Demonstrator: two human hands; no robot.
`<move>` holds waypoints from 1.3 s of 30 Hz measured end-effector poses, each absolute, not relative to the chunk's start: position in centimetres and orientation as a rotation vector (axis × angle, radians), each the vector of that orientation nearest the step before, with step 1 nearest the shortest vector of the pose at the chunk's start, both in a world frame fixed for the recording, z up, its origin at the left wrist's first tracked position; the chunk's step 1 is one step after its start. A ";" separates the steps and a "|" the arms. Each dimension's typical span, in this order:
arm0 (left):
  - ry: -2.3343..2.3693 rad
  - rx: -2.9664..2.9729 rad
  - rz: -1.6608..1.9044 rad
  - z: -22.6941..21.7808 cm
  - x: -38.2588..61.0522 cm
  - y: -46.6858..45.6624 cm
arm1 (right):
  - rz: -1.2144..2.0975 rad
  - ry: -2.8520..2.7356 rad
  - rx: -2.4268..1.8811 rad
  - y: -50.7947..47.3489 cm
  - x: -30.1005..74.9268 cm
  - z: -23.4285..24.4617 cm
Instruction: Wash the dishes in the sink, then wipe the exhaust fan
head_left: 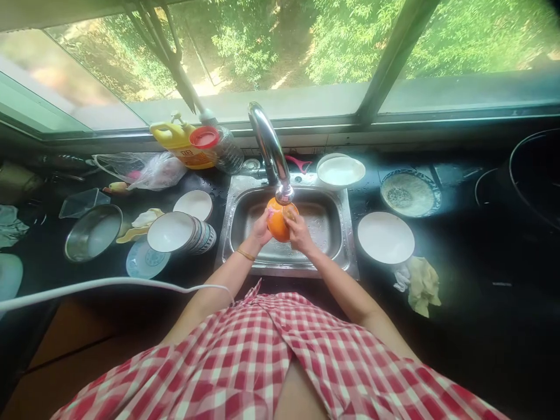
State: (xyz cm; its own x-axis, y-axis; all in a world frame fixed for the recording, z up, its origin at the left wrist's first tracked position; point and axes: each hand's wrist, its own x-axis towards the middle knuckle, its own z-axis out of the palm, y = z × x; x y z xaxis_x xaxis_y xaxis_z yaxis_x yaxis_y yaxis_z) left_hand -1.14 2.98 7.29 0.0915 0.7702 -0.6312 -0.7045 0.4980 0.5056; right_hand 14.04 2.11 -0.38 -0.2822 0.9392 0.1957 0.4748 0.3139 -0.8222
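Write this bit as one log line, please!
left hand: holds orange dish | right hand: holds orange dish | place: under faucet, over sink | right of sink: white plate

A Busy Black Counter (472, 262)

Leafy green trees (350, 41) grow outside, past the window frame (387, 67). Just inside, a yellow jug (170, 137) sits next to a clear jar (228, 153) with a red lid. A crinkly see-through bag (165, 171) lies to the left of the jug. Over on the left, a clear box (83, 204) is beside a shiny metal bowl (110, 220). On the right, a crumpled yellowish rag (424, 286) lies near a white dish (385, 236). A big dark pot (540, 175) stands at the far right. A white cord (131, 282) runs across the left side.
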 end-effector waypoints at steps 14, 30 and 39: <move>1.057 0.175 1.134 8.4 -0.2 3.3 | 1.046 -1.768 -1.450 4.3 14.9 0.3; 1.273 1.365 0.565 4.4 0.3 0.9 | 1.597 -0.768 -1.695 2.9 15.6 0.5; 1.570 0.449 0.779 3.0 -2.6 -0.2 | 1.725 -0.964 -1.948 0.6 17.1 -1.1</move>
